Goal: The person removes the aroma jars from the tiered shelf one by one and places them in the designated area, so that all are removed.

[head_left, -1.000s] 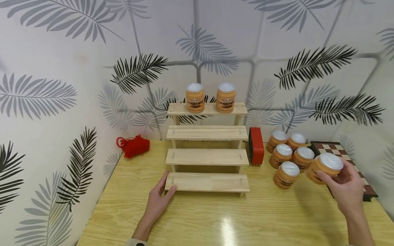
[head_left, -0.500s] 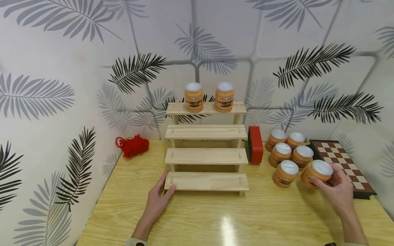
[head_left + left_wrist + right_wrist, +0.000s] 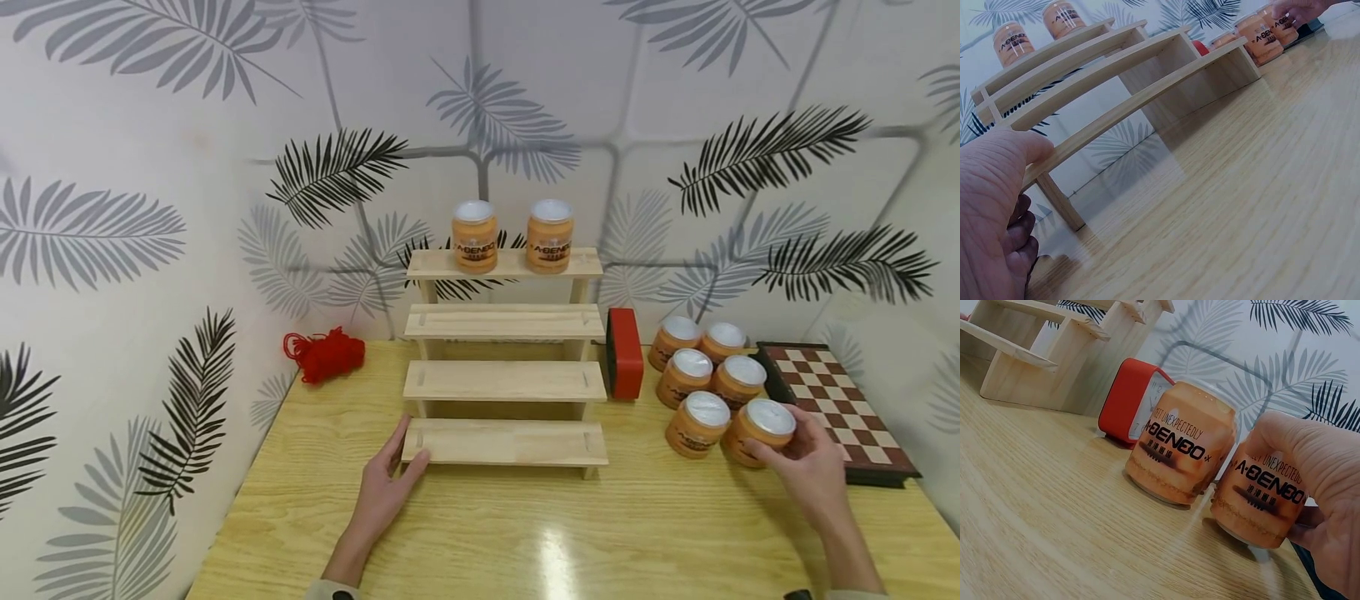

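My right hand (image 3: 813, 462) grips an orange can (image 3: 1260, 494) with a silvery lid and A-BENBO lettering, thumb at its front. That can stands on the table at the front right of a cluster, close beside another orange can (image 3: 697, 425). On the left, my left hand (image 3: 386, 483) holds the near left corner of a stepped wooden shelf (image 3: 504, 381). In the left wrist view its thumb lies on the lowest board and its fingers curl below. Two like cans stand apart on the top board, one on the left (image 3: 475, 237) and one on the right (image 3: 550, 237).
A red-cased clock (image 3: 1129, 400) stands between the shelf and the cans. At the far right lies a brown-and-white chessboard (image 3: 832, 408). Red yarn (image 3: 326, 356) sits left of the shelf. A leaf-patterned wall backs the wooden table (image 3: 465, 542).
My right hand has moved left and down with its can, from in front of the chessboard to the table beside the cluster. My left hand has stayed at the shelf corner.
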A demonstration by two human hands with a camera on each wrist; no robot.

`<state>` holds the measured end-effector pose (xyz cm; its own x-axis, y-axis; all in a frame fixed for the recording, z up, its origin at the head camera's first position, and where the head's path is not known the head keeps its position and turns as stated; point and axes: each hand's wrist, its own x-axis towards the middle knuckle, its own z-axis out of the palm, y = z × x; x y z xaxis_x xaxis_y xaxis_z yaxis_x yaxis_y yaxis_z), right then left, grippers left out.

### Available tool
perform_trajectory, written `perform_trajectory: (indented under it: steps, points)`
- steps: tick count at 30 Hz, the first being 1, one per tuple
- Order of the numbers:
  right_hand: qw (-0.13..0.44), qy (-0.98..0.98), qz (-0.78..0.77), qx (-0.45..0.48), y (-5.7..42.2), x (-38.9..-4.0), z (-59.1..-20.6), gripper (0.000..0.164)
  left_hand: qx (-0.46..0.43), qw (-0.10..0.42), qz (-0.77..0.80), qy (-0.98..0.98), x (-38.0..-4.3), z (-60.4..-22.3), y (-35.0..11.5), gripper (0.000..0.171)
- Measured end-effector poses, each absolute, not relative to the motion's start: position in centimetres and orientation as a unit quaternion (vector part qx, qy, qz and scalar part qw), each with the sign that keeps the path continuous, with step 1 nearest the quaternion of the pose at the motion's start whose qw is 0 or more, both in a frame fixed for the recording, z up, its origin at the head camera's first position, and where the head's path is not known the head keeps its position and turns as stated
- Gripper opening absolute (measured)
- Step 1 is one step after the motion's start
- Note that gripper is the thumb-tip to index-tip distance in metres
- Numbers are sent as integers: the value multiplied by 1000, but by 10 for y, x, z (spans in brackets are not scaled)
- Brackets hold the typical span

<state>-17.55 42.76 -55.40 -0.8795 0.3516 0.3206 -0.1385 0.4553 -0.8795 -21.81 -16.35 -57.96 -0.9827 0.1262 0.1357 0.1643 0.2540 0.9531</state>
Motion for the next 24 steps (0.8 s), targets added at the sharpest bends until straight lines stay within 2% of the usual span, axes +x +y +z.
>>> perform_trajectory:
  steps: [12, 24]
  points:
    - [213, -833, 504, -77, 428, -177, -556, 63, -88, 16, -606, -790, -217, -580, -163, 74]
    - [205, -839, 502, -51, 429, -176, -553, 67, -88, 15, -609, -788, -218, -578, -163, 74]
